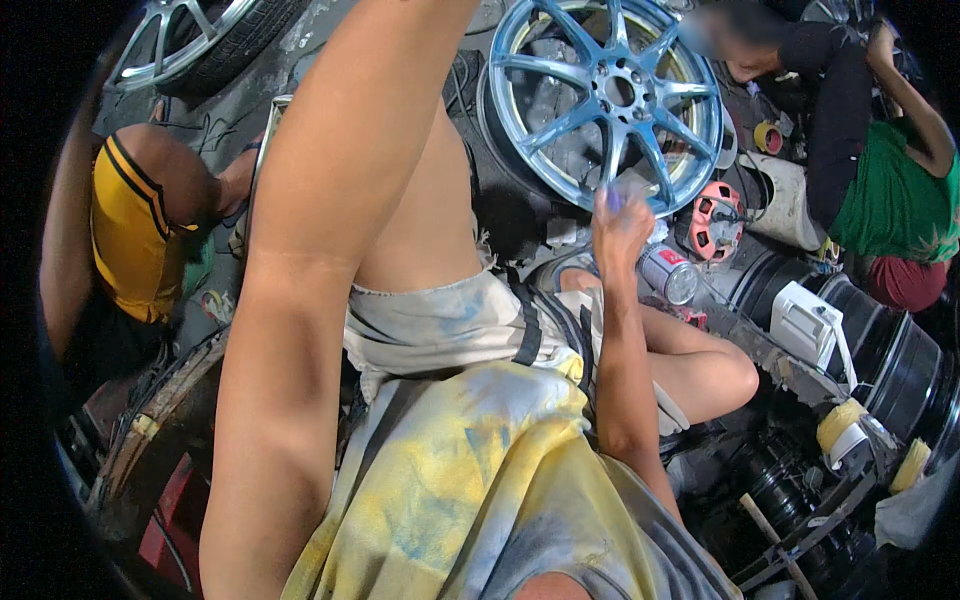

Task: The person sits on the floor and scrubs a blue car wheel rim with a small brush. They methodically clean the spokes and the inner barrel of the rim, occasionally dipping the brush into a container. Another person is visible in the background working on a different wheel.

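A blue spoked wheel rim (545,70) stands in front of me, tilted, its face toward me. My right hand (622,230) is at the rim's lower edge, its fingers closed around something small. That object is smeared by motion, with a purple-blue patch showing, and I cannot make out its kind. My left arm (290,300) stretches far forward past the left of the rim, and its hand lies beyond the top of the view. Just right of my right wrist lies a metal can (670,275) with a red and white label.
Beside the rim sits a red round slotted part (714,222), near a tape roll (768,138). Black wheel rims (885,365) line the right, with a white plastic container (805,325) on them. People work at left, in yellow shorts (130,240), and at right, in a green shirt (900,200).
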Motion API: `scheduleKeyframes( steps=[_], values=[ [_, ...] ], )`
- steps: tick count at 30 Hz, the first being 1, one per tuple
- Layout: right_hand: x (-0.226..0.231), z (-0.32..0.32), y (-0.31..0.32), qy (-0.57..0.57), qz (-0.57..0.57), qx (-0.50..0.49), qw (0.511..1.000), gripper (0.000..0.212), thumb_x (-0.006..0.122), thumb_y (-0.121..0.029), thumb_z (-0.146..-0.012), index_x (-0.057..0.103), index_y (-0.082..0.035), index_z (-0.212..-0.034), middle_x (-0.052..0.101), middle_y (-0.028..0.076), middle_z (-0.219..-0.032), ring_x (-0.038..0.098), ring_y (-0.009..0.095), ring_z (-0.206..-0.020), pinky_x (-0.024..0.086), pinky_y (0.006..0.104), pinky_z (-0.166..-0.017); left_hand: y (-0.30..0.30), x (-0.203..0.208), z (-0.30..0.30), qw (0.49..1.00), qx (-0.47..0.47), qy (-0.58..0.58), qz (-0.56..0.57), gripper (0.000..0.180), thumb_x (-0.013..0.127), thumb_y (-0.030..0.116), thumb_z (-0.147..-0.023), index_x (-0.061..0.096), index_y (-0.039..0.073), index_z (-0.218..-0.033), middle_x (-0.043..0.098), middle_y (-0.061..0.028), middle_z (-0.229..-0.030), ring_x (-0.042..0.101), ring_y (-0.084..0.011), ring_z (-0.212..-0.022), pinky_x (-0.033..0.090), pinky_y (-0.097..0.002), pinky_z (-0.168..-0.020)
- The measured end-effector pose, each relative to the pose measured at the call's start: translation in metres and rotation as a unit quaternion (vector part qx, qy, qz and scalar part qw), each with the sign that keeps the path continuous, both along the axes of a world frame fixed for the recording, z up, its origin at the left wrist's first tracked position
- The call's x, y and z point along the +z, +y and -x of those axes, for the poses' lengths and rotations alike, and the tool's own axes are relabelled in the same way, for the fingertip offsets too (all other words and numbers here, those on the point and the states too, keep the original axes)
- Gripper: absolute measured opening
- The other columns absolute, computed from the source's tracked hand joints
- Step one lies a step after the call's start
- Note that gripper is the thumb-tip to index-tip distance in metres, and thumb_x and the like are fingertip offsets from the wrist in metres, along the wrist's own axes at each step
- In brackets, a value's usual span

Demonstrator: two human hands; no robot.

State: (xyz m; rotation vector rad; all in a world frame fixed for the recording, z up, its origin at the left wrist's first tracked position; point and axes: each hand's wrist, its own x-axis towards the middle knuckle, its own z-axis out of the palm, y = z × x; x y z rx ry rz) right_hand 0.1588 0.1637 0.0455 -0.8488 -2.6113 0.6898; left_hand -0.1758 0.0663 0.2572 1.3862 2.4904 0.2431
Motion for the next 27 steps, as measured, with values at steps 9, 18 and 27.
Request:
scheduleKeyframes(
  steps=[9, 18, 27],
  values=[
    [0.007, 0.012, 0.041, -0.115, 0.062, 0.062, 0.989, 0.026, 0.079, -0.021, -0.079, 0.067, 0.003, -0.077, 0.068, 0.025, -0.075, 0.068, 0.045, -0.073, 0.053, 0.0486, -0.069, 0.001, 0.001, 0.002, 0.993, 0.051, -0.097, 0.034, 0.058, 0.059, 0.052, -0.091, 0.077, -0.002, -0.105, 0.075, -0.0208, -0.104, 0.071, -0.0333, -0.096, 0.055, -0.0461, -0.081],
    [0.016, 0.020, 0.050, -0.191, 0.052, 0.106, 0.974, 0.025, 0.079, -0.022, -0.075, 0.070, 0.002, -0.076, 0.068, 0.026, -0.074, 0.069, 0.044, -0.073, 0.054, 0.0480, -0.068, 0.005, 0.002, 0.006, 0.997, -0.017, -0.062, 0.036, 0.046, 0.065, 0.042, -0.086, 0.078, 0.003, -0.106, 0.077, -0.0145, -0.101, 0.072, -0.0299, -0.090, 0.055, -0.0452, -0.077],
    [0.016, 0.046, 0.060, -0.145, -0.071, 0.198, 0.967, 0.026, 0.075, -0.022, -0.084, 0.064, 0.001, -0.086, 0.067, 0.026, -0.077, 0.065, 0.050, -0.076, 0.051, 0.0544, -0.071, 0.014, 0.015, 0.002, 0.985, 0.054, -0.136, 0.086, 0.045, 0.072, 0.038, -0.080, 0.078, 0.006, -0.109, 0.077, -0.0137, -0.110, 0.073, -0.0301, -0.099, 0.057, -0.0455, -0.083]
  ],
)
